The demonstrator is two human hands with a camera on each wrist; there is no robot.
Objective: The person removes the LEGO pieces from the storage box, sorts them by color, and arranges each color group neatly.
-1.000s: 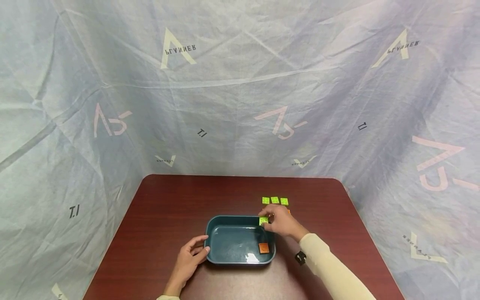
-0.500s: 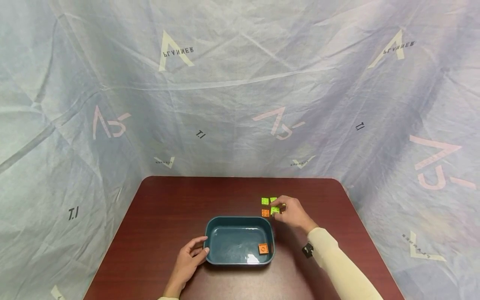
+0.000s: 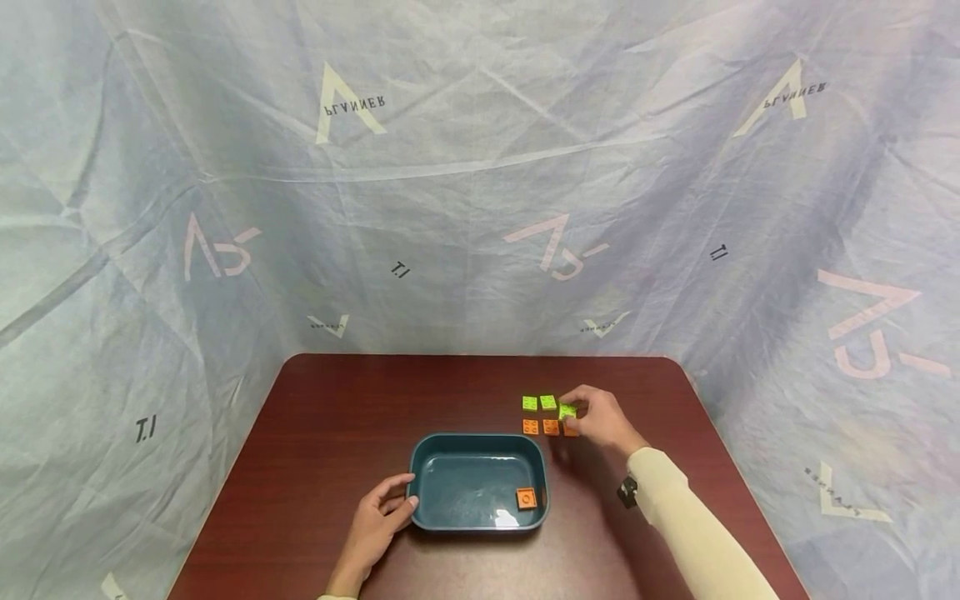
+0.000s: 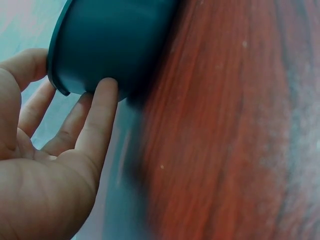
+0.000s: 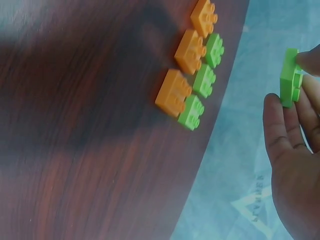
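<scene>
My right hand pinches a lime-green toy building block between thumb and fingers. It is off the table, over the right end of two short rows of blocks. In the right wrist view, three green blocks lie beside three orange blocks, studs showing. From the head, the third green one is hidden by the hand and held block. My left hand touches the left side of a dark teal tray, fingertips on its outer wall. One orange block lies hollow side up inside, near the right.
All this stands on a dark red wood-grain table. Grey printed cloth hangs behind it and on both sides. A black device is strapped at my right wrist.
My right hand has carried the green block from above the tray's back right corner to the right and away, over the rows. The left hand stays at the tray.
</scene>
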